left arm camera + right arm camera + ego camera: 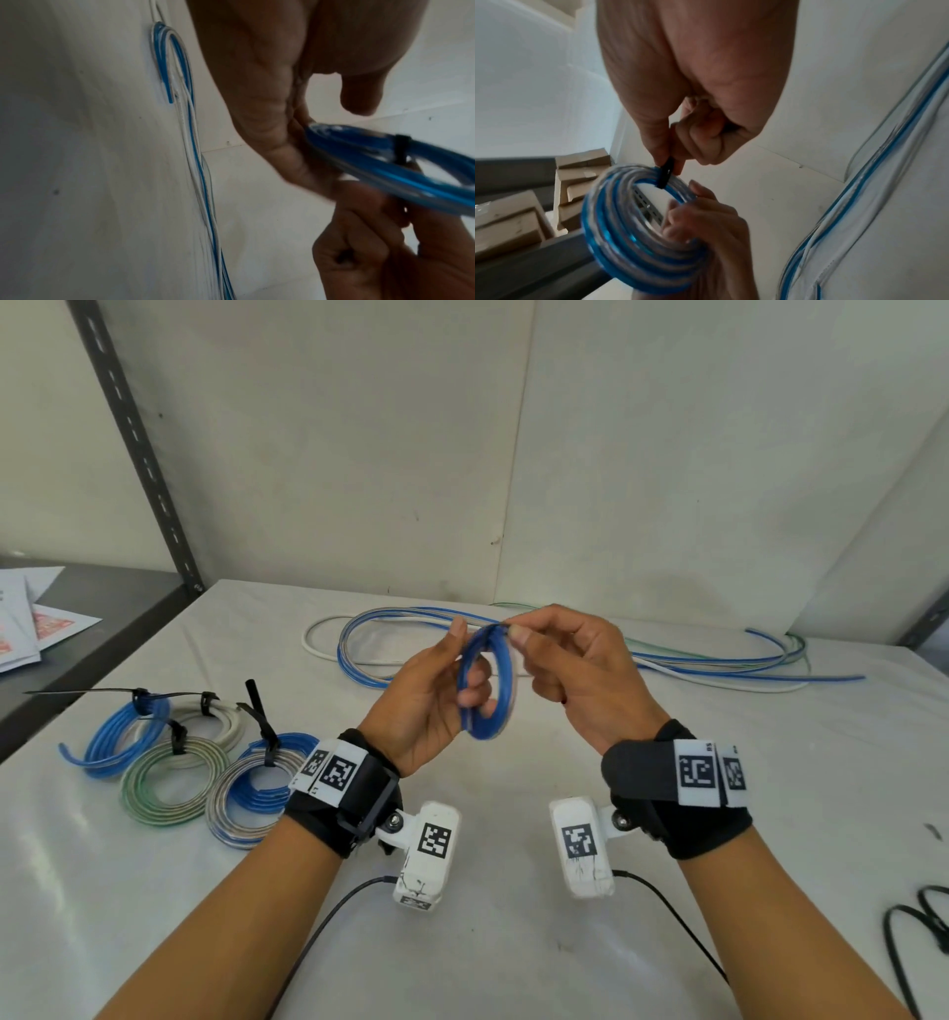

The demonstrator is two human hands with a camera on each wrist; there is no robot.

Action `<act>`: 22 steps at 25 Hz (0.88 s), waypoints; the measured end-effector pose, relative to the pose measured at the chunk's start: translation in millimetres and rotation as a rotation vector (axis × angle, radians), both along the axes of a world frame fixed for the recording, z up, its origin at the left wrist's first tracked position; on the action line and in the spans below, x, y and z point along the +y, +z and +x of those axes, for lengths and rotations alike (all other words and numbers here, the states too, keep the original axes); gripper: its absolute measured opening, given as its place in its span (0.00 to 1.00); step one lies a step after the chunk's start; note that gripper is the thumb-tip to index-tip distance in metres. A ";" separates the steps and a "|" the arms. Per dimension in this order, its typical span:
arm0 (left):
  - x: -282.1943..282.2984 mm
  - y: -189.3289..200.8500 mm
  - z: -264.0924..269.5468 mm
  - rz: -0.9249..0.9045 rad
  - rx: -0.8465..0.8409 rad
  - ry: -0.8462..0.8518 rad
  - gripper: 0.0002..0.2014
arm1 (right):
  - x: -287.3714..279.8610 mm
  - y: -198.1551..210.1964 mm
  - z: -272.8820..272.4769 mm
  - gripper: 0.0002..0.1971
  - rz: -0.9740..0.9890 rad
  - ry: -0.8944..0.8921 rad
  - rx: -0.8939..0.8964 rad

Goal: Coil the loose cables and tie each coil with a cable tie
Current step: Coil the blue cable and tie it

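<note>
- Left hand point(426, 695): raised above the counter point(513, 942), fingers curled round the lower side of a blue coil point(485, 683), which it holds upright, edge-on in the head view.
- Right hand point(575, 670): thumb and forefinger pressed together on a black tie point(666, 172) at the top of the coil; the other fingers are curled into the palm.
- The tie wraps across the coil's strands; the right wrist view shows it passing over the rim and into the opening. Whether it is locked cannot be told.
- The coil is several turns of blue and clear cable, held in the air between both hands, clear of the counter.
- Loose cables point(667, 665): blue, white, clear and green strands lie in long loops on the counter behind the hands, running from the centre to the right.
- Tied coils point(195, 762): four lie together on the counter left of the left wrist, in blue, white, green and blue-clear. Each carries a black tie with its tail sticking out.
- Spare ties point(919, 932): black loops lie at the right edge of the counter, partly out of view.
- Papers point(31, 618) lie on a dark shelf at far left, beside a slotted metal upright point(138, 449).
- Both wrists carry black straps with printed markers and a white camera unit.
</note>
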State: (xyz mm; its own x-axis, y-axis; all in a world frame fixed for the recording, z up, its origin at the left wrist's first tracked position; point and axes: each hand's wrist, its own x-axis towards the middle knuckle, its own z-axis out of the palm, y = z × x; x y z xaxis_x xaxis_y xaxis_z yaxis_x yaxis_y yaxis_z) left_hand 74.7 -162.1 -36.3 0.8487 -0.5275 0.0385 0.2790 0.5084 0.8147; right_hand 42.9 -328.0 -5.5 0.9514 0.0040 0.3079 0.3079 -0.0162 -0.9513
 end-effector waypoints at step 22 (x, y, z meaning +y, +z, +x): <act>1.9 -19.5 16.2 0.217 -0.061 0.216 0.13 | -21.2 -18.6 21.9 0.07 -0.360 -0.290 -0.105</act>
State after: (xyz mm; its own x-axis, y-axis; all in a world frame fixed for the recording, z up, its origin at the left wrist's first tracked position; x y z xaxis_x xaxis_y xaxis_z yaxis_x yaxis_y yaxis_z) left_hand 90.9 -160.2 -55.8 0.9418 -0.3362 -0.0008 0.1304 0.3631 0.9226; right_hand 64.7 -349.2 -24.0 0.8929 -0.1333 0.4300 0.3359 -0.4386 -0.8335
